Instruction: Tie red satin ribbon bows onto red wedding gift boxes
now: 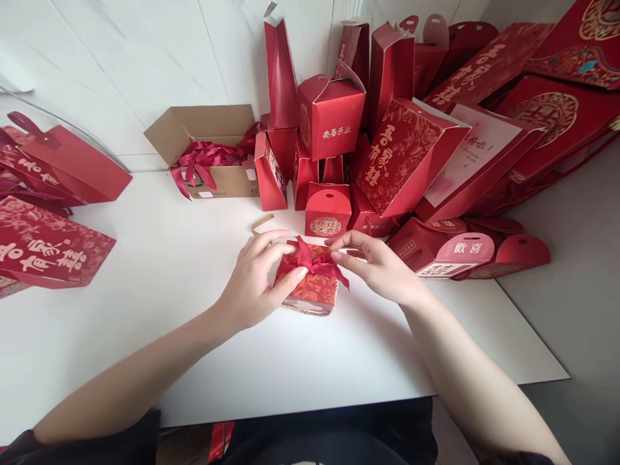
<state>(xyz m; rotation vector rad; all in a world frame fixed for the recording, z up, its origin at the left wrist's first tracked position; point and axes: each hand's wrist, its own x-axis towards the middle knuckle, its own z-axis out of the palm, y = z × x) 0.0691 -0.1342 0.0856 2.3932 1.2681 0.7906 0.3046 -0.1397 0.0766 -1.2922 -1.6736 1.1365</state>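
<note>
A small red gift box (314,290) with a gold floral pattern and a twisted cord along its lower edge sits on the white table before me. A dark red ribbon bow (310,259) lies tied across its top. My left hand (261,281) curves around the box's left side, its thumb pressed on the bow and its fingers behind it. From the right, my right hand (375,263) pinches the bow's right loop between thumb and fingers. The fingertips partly cover that loop. One ribbon tail hangs over the box's right edge.
An open cardboard box (225,182) full of red ribbons stands at the back wall. Red gift boxes (332,110) are piled at the back and right. More red boxes (53,242) stand at the left. A beige strip (263,223) lies behind my left hand.
</note>
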